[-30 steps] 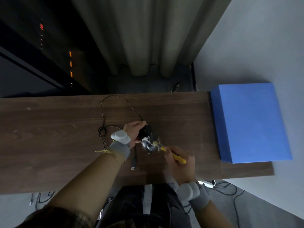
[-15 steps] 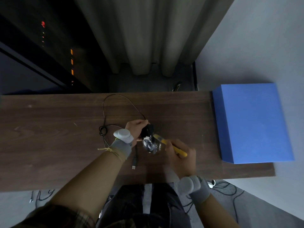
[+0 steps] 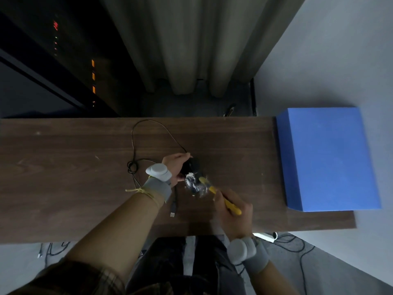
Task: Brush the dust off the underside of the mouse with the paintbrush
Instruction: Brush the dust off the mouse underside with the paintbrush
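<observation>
A black wired mouse is tipped up off the brown wooden table, and my left hand is closed around its left side. My right hand grips the yellow handle of a paintbrush. The bristle end sits just below and to the right of the mouse, over a patch of white dust scattered on the table. Some white dust clings to the mouse's lower edge. The mouse's underside itself is too dark to make out.
The mouse cable loops toward the table's far edge and its USB plug lies near my left wrist. A blue box stands at the table's right end. Curtains hang beyond the far edge.
The brush tip was up against the mouse half a second ago and has swept down and right onto the dust patch. My left hand has kept its hold on the mouse.
</observation>
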